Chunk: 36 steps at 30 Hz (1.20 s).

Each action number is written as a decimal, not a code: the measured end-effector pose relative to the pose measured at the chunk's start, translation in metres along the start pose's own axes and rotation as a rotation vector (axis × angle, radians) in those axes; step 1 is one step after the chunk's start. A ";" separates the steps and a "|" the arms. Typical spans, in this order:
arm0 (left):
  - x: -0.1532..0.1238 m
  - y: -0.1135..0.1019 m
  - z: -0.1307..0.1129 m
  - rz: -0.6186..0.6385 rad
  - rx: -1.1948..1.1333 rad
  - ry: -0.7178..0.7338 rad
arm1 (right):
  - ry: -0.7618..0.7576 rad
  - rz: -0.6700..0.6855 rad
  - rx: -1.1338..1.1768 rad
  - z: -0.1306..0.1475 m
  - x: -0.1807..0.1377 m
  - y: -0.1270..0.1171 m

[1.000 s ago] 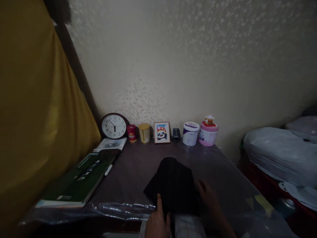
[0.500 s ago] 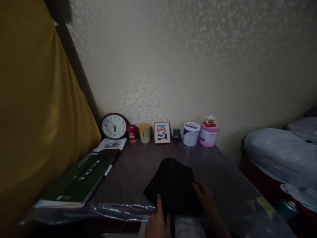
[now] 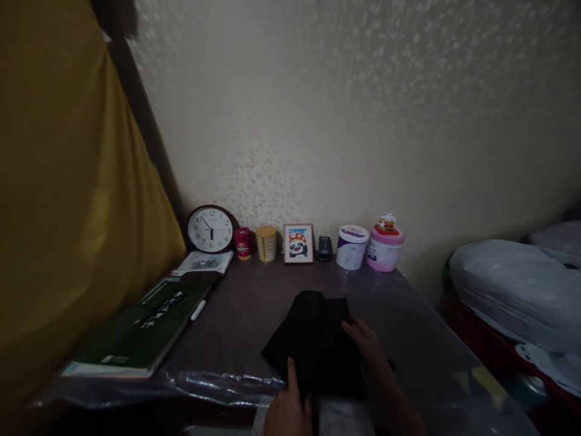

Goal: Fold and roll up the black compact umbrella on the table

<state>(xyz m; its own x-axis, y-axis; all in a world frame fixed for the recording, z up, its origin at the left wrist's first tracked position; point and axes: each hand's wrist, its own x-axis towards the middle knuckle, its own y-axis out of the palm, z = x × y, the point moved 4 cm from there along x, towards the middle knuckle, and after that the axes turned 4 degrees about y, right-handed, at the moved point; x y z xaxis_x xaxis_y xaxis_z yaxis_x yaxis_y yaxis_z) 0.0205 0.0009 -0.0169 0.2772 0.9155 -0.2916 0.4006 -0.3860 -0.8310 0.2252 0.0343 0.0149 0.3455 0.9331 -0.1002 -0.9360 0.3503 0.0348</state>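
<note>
A folded piece of black cloth (image 3: 313, 339) lies at the near middle of the table, with a raised crease running up its middle. At its near left edge, my left hand (image 3: 288, 412) grips it, the index finger stretched along the top and the thumb by the lower edge. My right hand (image 3: 370, 345) has the right edge of the black cloth, fingers bent over it; its thumb is hard to make out. Darkness hides the cloth's lower folds.
Along the back of the plastic-covered table (image 3: 236, 321) stand a clock (image 3: 211, 229), a red tin (image 3: 243, 244), a yellow tin (image 3: 265, 244), a panda picture (image 3: 298, 243) and two tubs (image 3: 351, 248). Green book (image 3: 136, 333) and white marker (image 3: 198, 310) lie left.
My right hand has moved a little left and up, and the cloth's right edge has shifted inward with it. The left hand has stayed nearly still.
</note>
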 end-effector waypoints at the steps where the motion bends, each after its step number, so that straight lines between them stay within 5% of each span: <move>1: 0.000 -0.001 0.000 -0.001 -0.001 -0.003 | -0.011 0.028 0.016 0.005 0.001 0.007; 7: 0.000 -0.002 -0.004 0.036 -0.004 0.011 | -0.059 0.133 -0.043 0.020 0.014 0.058; 16: 0.003 -0.001 -0.004 0.041 -0.008 0.016 | 0.002 0.084 -0.333 -0.008 0.043 0.104; 26: -0.003 -0.007 0.010 0.009 -0.032 -0.007 | -0.005 0.059 -0.692 -0.010 0.044 0.110; 36: -0.001 -0.017 -0.015 0.092 0.122 0.117 | -0.017 0.066 -0.643 -0.009 0.046 0.109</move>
<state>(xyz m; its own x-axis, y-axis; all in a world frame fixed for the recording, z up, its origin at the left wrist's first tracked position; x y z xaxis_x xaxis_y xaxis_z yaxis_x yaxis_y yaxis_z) 0.0270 0.0052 0.0048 0.4102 0.8548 -0.3178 0.2621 -0.4443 -0.8567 0.1379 0.1145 0.0052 0.2821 0.9539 -0.1022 -0.8068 0.1782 -0.5633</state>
